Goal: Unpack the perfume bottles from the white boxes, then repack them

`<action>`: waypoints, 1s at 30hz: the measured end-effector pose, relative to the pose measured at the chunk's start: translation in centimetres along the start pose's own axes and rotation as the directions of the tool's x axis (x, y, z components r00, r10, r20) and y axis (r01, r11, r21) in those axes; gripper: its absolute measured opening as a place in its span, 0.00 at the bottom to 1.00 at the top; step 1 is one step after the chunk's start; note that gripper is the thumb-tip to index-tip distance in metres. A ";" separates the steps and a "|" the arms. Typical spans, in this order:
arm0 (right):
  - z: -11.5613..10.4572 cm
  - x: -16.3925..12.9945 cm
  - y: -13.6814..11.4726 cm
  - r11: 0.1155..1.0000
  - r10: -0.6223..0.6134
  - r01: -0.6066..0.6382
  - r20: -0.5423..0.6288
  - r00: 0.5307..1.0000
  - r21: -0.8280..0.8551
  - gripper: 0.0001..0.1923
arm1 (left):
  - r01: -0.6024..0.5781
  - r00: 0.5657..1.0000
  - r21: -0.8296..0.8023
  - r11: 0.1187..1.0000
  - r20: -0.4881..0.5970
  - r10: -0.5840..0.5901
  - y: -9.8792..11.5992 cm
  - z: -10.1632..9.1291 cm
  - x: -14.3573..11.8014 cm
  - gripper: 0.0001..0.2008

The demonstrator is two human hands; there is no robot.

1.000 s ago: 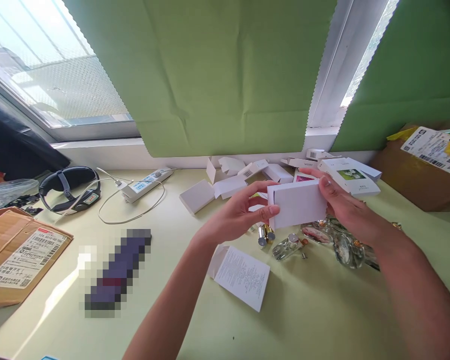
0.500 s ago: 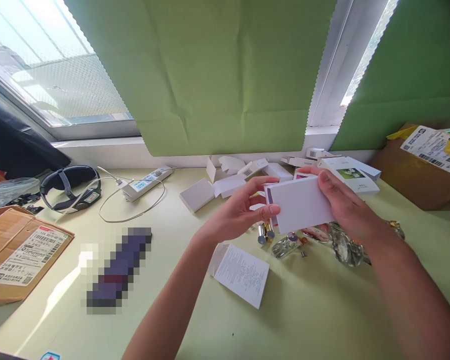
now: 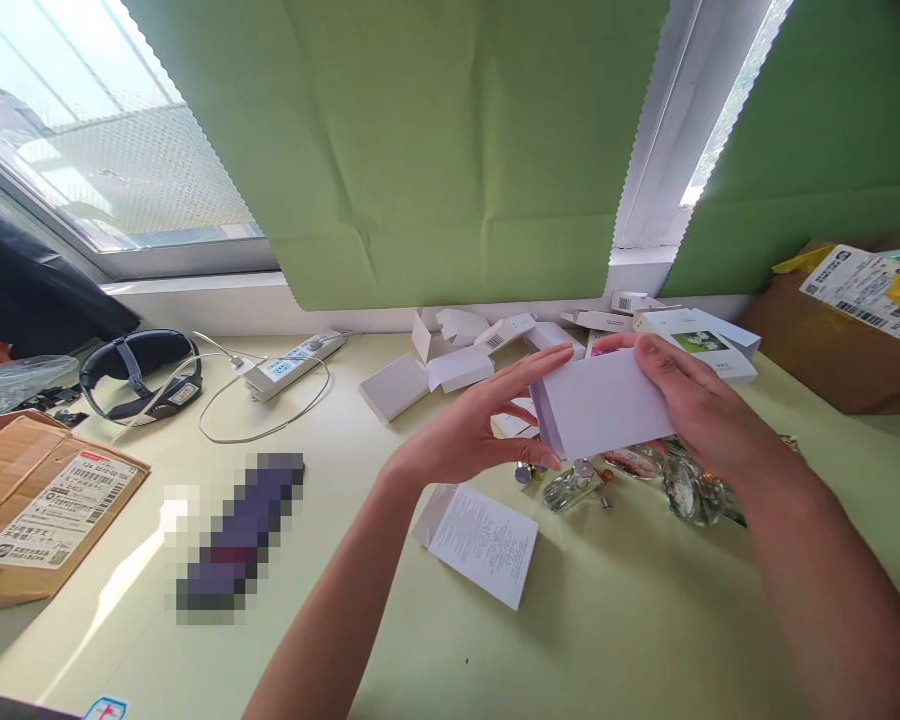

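Above the glass bottles (image 3: pixel 630 478), both hands, left hand (image 3: pixel 476 430) and right hand (image 3: pixel 701 410), gripped the white box (image 3: pixel 607 403), now tilted further, baring its purple end.

A plain white box (image 3: pixel 607 400) with a purple edge is showing above the pale yellow-green surface (image 3: pixel 630 620). A white leaflet (image 3: pixel 484 542) is carrying fine black print. Green paper (image 3: pixel 450 150) with a zigzag edge is covering the window; brown cartons (image 3: pixel 30 500) are bearing white labels.

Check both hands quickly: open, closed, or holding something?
Left hand: closed on the left end of the white box.
Right hand: closed on the right end of the same white box, above the table.
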State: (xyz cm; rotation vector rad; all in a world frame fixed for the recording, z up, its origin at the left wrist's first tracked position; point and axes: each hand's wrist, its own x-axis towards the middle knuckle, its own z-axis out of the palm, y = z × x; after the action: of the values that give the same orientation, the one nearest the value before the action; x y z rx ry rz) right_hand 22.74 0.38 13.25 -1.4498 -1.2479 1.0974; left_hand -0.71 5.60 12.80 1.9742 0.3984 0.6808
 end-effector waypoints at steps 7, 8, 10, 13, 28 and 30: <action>0.5 0.0 -0.3 0.999 0.045 -0.046 -0.039 0.998 -0.008 0.26 | -0.023 0.999 0.064 0.998 -0.031 0.025 0.1 0.6 0.4 0.39; 0.5 0.0 -0.4 0.999 0.045 -0.046 -0.048 0.998 -0.017 0.26 | -0.032 0.999 0.064 0.997 -0.028 0.034 0.1 0.6 0.4 0.39; 0.4 0.0 -0.3 0.999 0.028 -0.028 -0.022 0.999 -0.020 0.25 | -0.052 0.998 0.055 0.997 -0.025 0.054 0.1 0.7 0.4 0.40; 0.2 0.1 0.0 1.000 -0.004 0.004 0.018 1.000 -0.025 0.25 | -0.071 0.997 0.054 0.996 -0.027 0.072 0.2 0.8 0.4 0.41; -0.3 -0.4 -0.2 0.973 -0.188 0.178 0.055 0.981 0.147 0.33 | 0.014 0.992 -0.077 0.997 -0.126 -0.024 -0.7 0.0 0.2 0.35; -0.6 -0.8 -0.4 0.965 -0.221 0.197 0.132 0.966 0.175 0.41 | 0.031 0.993 -0.137 0.990 -0.109 -0.046 -0.7 -0.4 0.1 0.35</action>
State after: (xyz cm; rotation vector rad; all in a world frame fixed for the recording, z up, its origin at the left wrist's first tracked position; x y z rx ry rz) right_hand 23.15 -0.45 13.84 -1.1032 -1.3516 1.1505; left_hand -0.89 6.20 12.34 1.8018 0.4455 0.7755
